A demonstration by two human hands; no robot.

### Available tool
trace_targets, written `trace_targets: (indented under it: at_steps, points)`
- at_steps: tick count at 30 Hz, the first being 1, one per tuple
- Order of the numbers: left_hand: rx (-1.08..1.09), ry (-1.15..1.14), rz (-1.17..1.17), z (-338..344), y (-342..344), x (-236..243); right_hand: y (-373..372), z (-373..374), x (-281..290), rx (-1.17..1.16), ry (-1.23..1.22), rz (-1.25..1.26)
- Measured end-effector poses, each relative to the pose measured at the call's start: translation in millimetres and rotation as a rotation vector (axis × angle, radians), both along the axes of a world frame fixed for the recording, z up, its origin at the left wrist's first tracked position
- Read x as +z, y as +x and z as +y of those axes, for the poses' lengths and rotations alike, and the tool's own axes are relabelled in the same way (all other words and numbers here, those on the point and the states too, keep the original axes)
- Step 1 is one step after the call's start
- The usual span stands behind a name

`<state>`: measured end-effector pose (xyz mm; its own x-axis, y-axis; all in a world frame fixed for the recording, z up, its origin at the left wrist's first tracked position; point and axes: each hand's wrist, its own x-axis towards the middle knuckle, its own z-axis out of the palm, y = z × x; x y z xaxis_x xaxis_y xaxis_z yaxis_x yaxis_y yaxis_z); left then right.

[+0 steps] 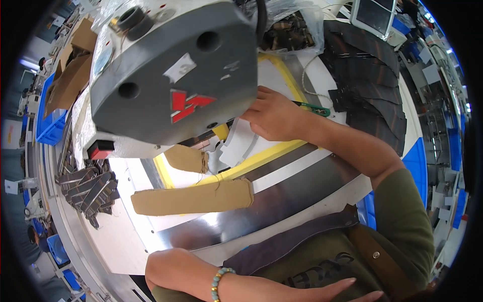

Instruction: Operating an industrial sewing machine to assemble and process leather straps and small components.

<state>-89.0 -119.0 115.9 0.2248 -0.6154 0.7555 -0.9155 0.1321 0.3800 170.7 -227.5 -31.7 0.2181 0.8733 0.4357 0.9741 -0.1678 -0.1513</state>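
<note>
My right hand point(271, 113) reaches to the lower right edge of the grey machine head point(141, 80), fingers curled and fingertips partly hidden; what they hold is unclear. Beside it lie green thread snips point(319, 109) and a white plastic template point(234, 146) within yellow tape borders point(282, 149). A tan padded piece point(186, 157) sits under the machine, left of that template. A longer tan strip point(191, 197) lies nearer me on the white table point(131, 241). Low in the view, my left hand point(334, 292) is held by my body with fingers extended, holding nothing visible.
Dark fabric pieces point(367, 75) are stacked at right, a dark strap pile point(90, 191) at left. A bagged bundle point(289, 32) and screen point(370, 15) stand behind. Blue crates point(50, 126) and a cardboard box point(70, 75) are at left, another blue bin point(417, 181) at right.
</note>
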Motion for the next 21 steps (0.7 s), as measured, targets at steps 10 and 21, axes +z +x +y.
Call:
trace_targets:
  at_steps: [10,21]
  points:
    - [0.552,0.256,-0.116,54.0,6.3,-20.0,-0.4,-1.3,-2.2,0.031,0.025,-0.010]
    - [0.970,0.054,0.016,144.3,-24.1,20.0,-4.2,-1.7,1.1,0.017,-0.038,-0.050]
